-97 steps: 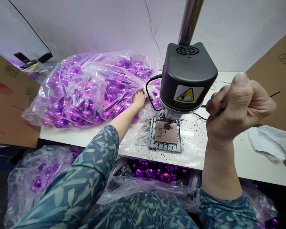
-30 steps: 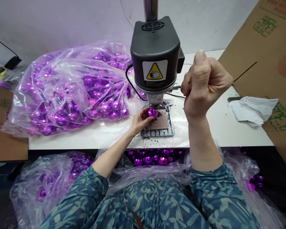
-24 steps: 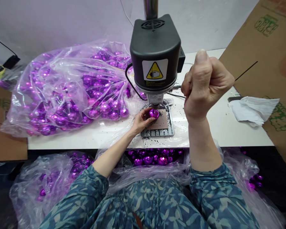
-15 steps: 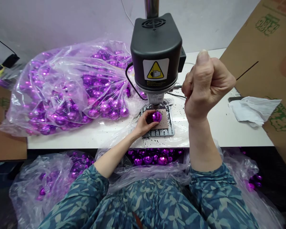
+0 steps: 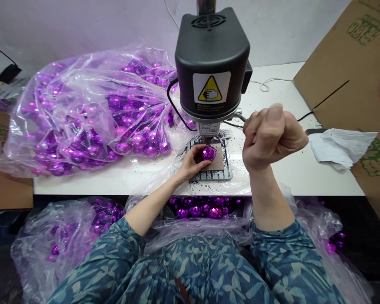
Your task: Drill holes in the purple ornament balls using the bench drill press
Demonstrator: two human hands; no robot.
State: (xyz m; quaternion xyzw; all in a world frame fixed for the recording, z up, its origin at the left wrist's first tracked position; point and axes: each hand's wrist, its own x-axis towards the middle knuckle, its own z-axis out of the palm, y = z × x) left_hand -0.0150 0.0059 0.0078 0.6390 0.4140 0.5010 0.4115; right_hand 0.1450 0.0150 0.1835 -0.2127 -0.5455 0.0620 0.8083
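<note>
Thumb and fingers of my left hand (image 5: 189, 164) pinch a shiny purple faceted ball (image 5: 209, 154) from its left side. The ball rests on a brown board (image 5: 218, 163) over the metal base plate (image 5: 227, 171) of a black drill press (image 5: 213, 46). Right above it, the drill chuck (image 5: 208, 141) is down, and the bit meets the top of the ball. My right hand (image 5: 272, 139) is a closed fist at the machine's right, around the end of its lever (image 5: 240, 116); most of the lever is hidden by the hand.
A large clear bag (image 5: 91, 109) of purple balls lies on the white table (image 5: 319, 177) at left. More purple balls (image 5: 205, 209) sit in plastic below the table edge. Cardboard boxes (image 5: 335, 55) flank the table. A white cloth (image 5: 340, 145) lies at right; dark shavings surround the base.
My right hand has come down with the lever, and the chuck has lowered so the bit reaches the ball. My left hand keeps its hold. The view has shifted slightly.
</note>
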